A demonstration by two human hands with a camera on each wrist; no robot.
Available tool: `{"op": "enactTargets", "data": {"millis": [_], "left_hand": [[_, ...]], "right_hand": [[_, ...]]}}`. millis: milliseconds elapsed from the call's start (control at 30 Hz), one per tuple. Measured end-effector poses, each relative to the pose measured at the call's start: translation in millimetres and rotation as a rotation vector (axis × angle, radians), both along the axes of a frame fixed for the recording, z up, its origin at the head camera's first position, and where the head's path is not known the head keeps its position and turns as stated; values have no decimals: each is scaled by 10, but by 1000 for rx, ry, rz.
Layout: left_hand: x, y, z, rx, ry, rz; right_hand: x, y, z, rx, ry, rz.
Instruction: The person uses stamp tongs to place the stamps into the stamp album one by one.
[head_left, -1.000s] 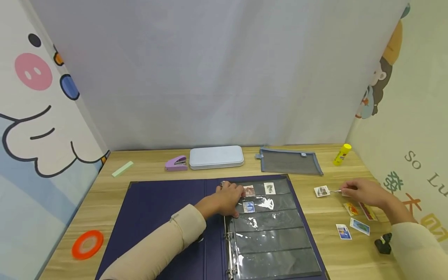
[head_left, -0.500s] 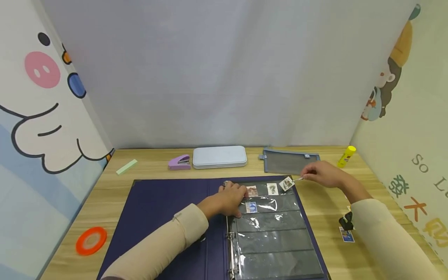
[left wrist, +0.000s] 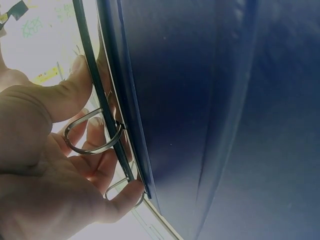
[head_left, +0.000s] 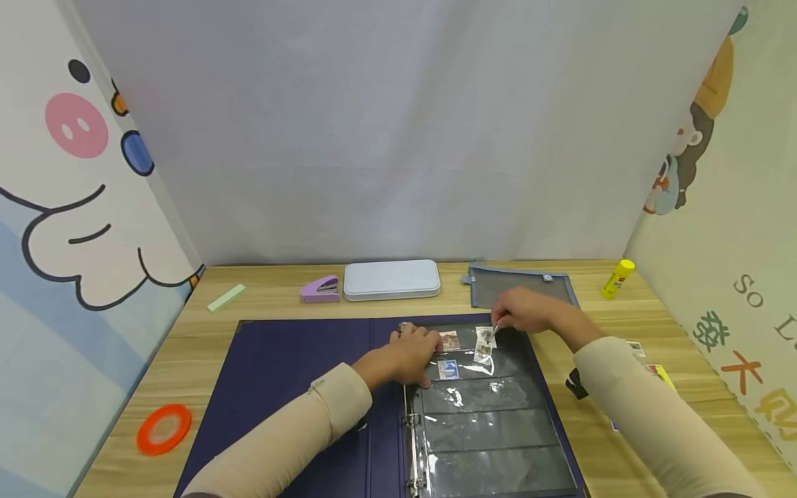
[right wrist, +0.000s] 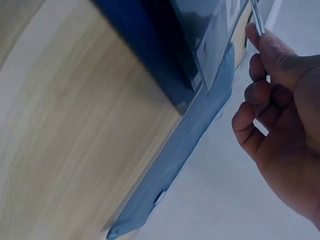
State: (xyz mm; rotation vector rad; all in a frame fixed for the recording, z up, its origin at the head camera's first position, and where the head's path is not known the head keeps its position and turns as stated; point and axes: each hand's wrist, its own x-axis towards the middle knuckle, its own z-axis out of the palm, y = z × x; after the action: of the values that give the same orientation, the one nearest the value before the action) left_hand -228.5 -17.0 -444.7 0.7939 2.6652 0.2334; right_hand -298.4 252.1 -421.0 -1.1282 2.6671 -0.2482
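A navy ring binder (head_left: 292, 387) lies open, with a black page of clear pocket strips (head_left: 498, 432) on its right side. My left hand (head_left: 411, 356) rests on the page's upper left by the rings; in the left wrist view its fingers spread around a metal ring (left wrist: 92, 150). Between thumb and fingertips, my right hand (head_left: 526, 311) pinches tweezers (right wrist: 257, 19). Their tips hold a small pale stamp (head_left: 482, 354) over the second strip, just below another pale stamp (head_left: 483, 333) in the top strip. A reddish stamp (head_left: 449, 340) and a blue stamp (head_left: 447, 369) sit near my left fingers.
Behind the binder are a purple stapler (head_left: 320, 290), a white case (head_left: 391, 280) and a grey mesh pouch (head_left: 519, 285). A glue stick (head_left: 618, 279) stands back right. Loose stamps (head_left: 661, 375) lie partly under my right sleeve. Orange tape (head_left: 165, 429) lies left.
My right hand has carried the stamp in the tweezers leftward from the table at right, over the page's edge, to the second strip. My left hand stays on the page.
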Motion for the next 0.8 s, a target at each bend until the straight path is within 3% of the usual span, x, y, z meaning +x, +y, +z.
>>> {"op": "enactTargets", "data": {"millis": [267,633,800], "left_hand": [[8,-4,21,0,0,-2],[8,-18,23,1,-5,-23],[36,-45,58,-30,27,-55]], "right_hand": [[83,-221,-47,36,19,97],[156,-162,33,13,-98,13],[187,106,49,-41,-32,-44]]}}
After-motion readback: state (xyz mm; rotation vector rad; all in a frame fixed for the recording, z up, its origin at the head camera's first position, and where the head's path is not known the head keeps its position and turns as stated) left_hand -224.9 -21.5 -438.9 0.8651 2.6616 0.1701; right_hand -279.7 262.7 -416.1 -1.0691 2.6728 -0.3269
